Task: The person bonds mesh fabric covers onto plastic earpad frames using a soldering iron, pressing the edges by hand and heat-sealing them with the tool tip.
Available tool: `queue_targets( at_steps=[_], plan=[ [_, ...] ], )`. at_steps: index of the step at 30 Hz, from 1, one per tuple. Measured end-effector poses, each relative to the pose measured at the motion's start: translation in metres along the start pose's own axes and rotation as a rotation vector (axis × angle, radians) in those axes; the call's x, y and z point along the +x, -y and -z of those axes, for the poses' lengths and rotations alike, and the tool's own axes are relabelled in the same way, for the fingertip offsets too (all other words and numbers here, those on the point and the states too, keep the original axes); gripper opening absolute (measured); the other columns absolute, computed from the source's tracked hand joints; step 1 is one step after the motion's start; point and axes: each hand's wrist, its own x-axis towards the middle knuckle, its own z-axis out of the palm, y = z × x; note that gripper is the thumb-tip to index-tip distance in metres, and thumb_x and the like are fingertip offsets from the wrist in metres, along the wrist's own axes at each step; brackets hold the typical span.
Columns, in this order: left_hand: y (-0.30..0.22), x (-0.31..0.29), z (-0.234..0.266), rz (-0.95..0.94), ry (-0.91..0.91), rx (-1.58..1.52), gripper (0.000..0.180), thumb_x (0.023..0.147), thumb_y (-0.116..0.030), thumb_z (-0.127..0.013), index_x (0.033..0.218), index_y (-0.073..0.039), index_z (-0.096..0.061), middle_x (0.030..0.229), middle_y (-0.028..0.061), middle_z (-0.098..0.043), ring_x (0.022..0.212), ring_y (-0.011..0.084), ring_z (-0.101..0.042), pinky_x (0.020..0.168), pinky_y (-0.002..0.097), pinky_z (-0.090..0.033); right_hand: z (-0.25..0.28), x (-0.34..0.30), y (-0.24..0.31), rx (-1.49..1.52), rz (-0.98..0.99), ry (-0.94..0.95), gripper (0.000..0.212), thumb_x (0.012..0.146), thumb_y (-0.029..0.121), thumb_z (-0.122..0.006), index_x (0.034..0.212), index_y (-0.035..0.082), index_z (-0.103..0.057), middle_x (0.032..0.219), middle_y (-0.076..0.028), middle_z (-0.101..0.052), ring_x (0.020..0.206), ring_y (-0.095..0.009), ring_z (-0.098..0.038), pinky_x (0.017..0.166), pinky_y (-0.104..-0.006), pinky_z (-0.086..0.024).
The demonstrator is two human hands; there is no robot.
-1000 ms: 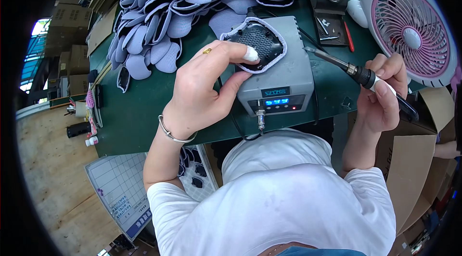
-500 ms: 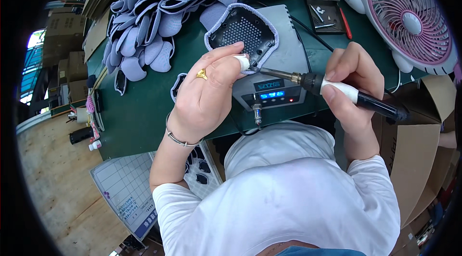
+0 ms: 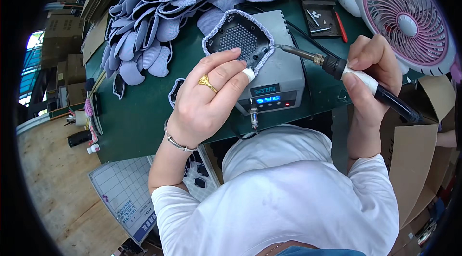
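Observation:
My left hand (image 3: 207,97), with a gold ring and a bandaged fingertip, presses a black mesh piece with a lilac rim (image 3: 238,39) flat on top of a grey soldering station (image 3: 279,75). My right hand (image 3: 370,78) grips a black soldering iron (image 3: 337,65) like a pen. Its metal tip touches the right edge of the mesh piece.
A heap of lilac and black mesh pieces (image 3: 149,20) lies at the back left of the green table (image 3: 134,116). A pink and white fan (image 3: 404,20) stands at the right. Small tools (image 3: 322,17) lie behind the station. Cardboard (image 3: 414,159) stands at the right, a printed sheet (image 3: 125,198) lies below left.
My right hand has brought the soldering iron leftward until its tip meets the mesh piece's edge. My left hand has shifted to hold the piece down on the station.

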Motion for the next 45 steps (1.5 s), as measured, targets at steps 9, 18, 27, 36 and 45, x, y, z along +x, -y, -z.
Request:
queue_targets(
  at_steps=[9, 18, 27, 36, 45],
  plan=[
    [0.0, 0.004, 0.001, 0.012, 0.017, -0.01, 0.009, 0.079, 0.002, -0.071, 0.087, 0.004, -0.068, 0.096, 0.0109, -0.071, 0.097, 0.0289, -0.068, 0.084, 0.0344, -0.058, -0.004, 0.003, 0.0, 0.0, -0.063, 0.095, 0.018, 0.064, 0.011, -0.066, 0.076, 0.006, -0.053, 0.068, -0.002, -0.049, 0.055, -0.012, -0.038, 0.052, -0.0222, -0.031],
    [0.004, 0.007, 0.004, -0.039, 0.078, 0.045, 0.01, 0.079, 0.002, -0.07, 0.088, 0.003, -0.066, 0.099, 0.01, -0.07, 0.097, 0.0269, -0.068, 0.084, 0.0334, -0.056, 0.005, 0.017, 0.004, -0.159, -0.099, 0.297, 0.021, 0.066, 0.016, -0.068, 0.077, 0.006, -0.053, 0.073, -0.004, -0.049, 0.063, -0.014, -0.041, 0.06, -0.0232, -0.032],
    [0.016, 0.026, 0.001, 0.067, 0.04, -0.136, 0.015, 0.079, 0.005, -0.068, 0.094, 0.003, -0.065, 0.096, 0.0082, -0.066, 0.083, 0.0221, -0.061, 0.077, 0.0308, -0.052, 0.007, 0.012, -0.008, 0.052, 0.057, -0.011, 0.019, 0.071, 0.013, -0.064, 0.084, 0.007, -0.053, 0.073, -0.005, -0.052, 0.059, -0.011, -0.039, 0.058, -0.0218, -0.031],
    [0.035, 0.031, -0.002, 0.473, -0.22, -0.253, 0.021, 0.08, 0.009, -0.064, 0.098, 0.001, -0.069, 0.086, 0.0052, -0.06, 0.081, 0.0184, -0.054, 0.072, 0.0254, -0.045, 0.02, -0.008, -0.018, 0.222, -0.07, -0.101, 0.017, 0.08, 0.016, -0.059, 0.092, 0.007, -0.05, 0.076, -0.004, -0.051, 0.057, -0.006, -0.035, 0.056, -0.0196, -0.027],
    [0.033, 0.016, -0.01, 0.292, -0.205, -0.185, 0.025, 0.08, 0.01, -0.064, 0.1, -0.003, -0.072, 0.082, 0.004, -0.057, 0.085, 0.0185, -0.052, 0.071, 0.0238, -0.043, 0.018, -0.016, -0.027, 0.279, -0.167, -0.107, 0.017, 0.079, 0.016, -0.059, 0.091, 0.007, -0.05, 0.075, -0.004, -0.051, 0.054, -0.005, -0.033, 0.055, -0.0186, -0.027]
  ],
)
